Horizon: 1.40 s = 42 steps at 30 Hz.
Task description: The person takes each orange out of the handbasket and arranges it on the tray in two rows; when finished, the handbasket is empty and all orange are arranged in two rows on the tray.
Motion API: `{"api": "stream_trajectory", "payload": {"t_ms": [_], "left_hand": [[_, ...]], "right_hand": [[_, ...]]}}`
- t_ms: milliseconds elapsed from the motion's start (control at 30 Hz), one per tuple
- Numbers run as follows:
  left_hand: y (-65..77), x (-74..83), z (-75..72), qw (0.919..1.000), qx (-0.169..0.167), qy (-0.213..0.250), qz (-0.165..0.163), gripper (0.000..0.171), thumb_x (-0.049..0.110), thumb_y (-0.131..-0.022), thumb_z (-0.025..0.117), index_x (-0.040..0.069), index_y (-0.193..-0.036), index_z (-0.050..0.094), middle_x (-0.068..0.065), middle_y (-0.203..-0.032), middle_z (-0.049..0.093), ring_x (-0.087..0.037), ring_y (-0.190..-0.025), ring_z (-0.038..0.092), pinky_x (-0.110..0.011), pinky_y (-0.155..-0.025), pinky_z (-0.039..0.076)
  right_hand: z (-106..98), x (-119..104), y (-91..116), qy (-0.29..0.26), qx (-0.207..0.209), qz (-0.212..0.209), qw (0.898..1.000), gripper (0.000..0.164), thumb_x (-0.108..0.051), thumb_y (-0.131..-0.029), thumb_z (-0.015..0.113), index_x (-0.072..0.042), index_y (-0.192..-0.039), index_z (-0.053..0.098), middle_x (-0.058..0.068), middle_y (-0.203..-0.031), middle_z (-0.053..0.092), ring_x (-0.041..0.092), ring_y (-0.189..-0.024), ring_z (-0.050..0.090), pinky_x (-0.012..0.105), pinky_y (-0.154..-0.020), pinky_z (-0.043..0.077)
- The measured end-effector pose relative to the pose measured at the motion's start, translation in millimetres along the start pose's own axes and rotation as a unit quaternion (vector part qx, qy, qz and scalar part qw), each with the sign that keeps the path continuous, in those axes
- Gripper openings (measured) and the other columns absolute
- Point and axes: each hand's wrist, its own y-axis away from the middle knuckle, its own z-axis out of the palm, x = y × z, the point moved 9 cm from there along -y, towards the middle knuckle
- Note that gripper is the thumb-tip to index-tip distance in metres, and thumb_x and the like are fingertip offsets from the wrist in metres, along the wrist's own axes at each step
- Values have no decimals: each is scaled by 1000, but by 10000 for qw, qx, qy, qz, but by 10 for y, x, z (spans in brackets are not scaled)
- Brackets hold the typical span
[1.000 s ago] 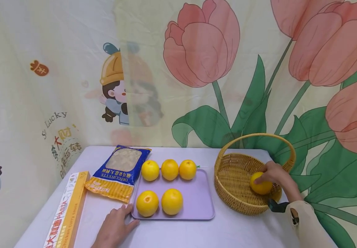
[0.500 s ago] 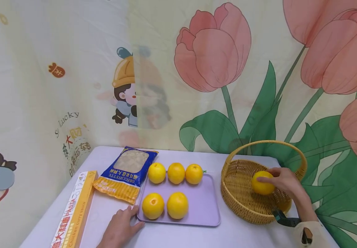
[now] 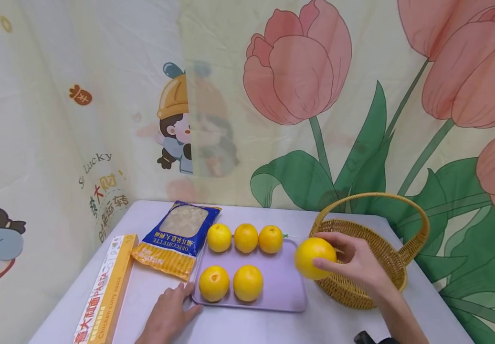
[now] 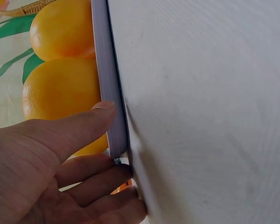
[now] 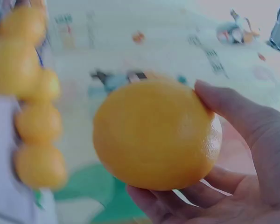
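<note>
My right hand (image 3: 359, 263) holds an orange (image 3: 315, 258) between thumb and fingers, raised between the wicker basket (image 3: 331, 289) and the lilac tray (image 3: 275, 286). In the right wrist view that same orange (image 5: 156, 135) fills the middle, thumb on one side and fingers underneath. My left hand (image 3: 167, 313) rests against the tray's near left corner. Its thumb (image 4: 88, 123) lies along the rim in the left wrist view, the other fingers loosely bent beyond the corner. Two oranges sit at the tray's front, among them the near left orange (image 3: 214, 284); three more, including the middle orange (image 3: 246, 238), line its back edge.
A blue and yellow bag of orecchiette pasta (image 3: 178, 236) lies left of the tray, touching it or nearly so. Farther left is a long pasta box (image 3: 107, 291). The basket's tall handle (image 3: 372, 194) arches up at the right. A printed curtain (image 3: 213, 95) hangs behind the table.
My right hand has lifted the orange out of the basket and carried it left toward the tray's right edge. The left hand stays at the tray corner. The head view has shifted slightly.
</note>
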Motion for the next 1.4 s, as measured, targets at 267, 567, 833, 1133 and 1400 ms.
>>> {"api": "stream_trajectory", "payload": {"t_ms": [267, 567, 833, 1133, 1400], "left_hand": [[-40, -11, 10, 9999, -72, -56, -75, 66, 29, -86, 92, 0, -141, 69, -33, -139, 65, -53, -121, 64, -69, -105, 54], [-42, -25, 46, 9998, -128, 0, -118, 66, 29, -86, 92, 0, -141, 68, -32, -141, 64, -54, -124, 63, -70, -107, 52], [-27, -39, 39, 9998, -92, 11, -151, 65, 28, -86, 92, 0, -140, 69, -32, -141, 65, -53, -126, 63, -69, -109, 52], [-22, -62, 17, 9998, -70, -32, -155, 66, 29, -86, 92, -1, -140, 69, -33, -139, 65, -53, -125, 63, -69, -108, 52], [-18, -89, 28, 9992, -147, 182, -339, 68, 33, -86, 92, 2, -142, 68, -30, -144, 64, -52, -128, 62, -70, -110, 51]], "right_hand": [[678, 286, -75, -241, -372, 134, 9989, 55, -19, -87, 91, 3, -133, 71, 15, -125, 75, 20, -100, 71, 26, -88, 65], [960, 783, -110, 240, -126, 824, 9962, 60, -18, -79, 97, 3, -130, 73, 14, -128, 75, 22, -107, 69, 27, -90, 64], [1065, 914, -112, 197, -93, 817, 9964, 58, -17, -79, 97, 0, -129, 73, 13, -129, 75, 24, -111, 70, 36, -94, 66], [1148, 989, -146, -32, -531, 799, 9954, 61, -23, -90, 88, 4, -140, 66, 17, -135, 71, 22, -114, 68, 33, -97, 60], [1168, 1047, -145, -50, -620, 921, 9938, 67, -24, -89, 90, 3, -145, 62, 17, -138, 69, 22, -115, 66, 34, -98, 59]]}}
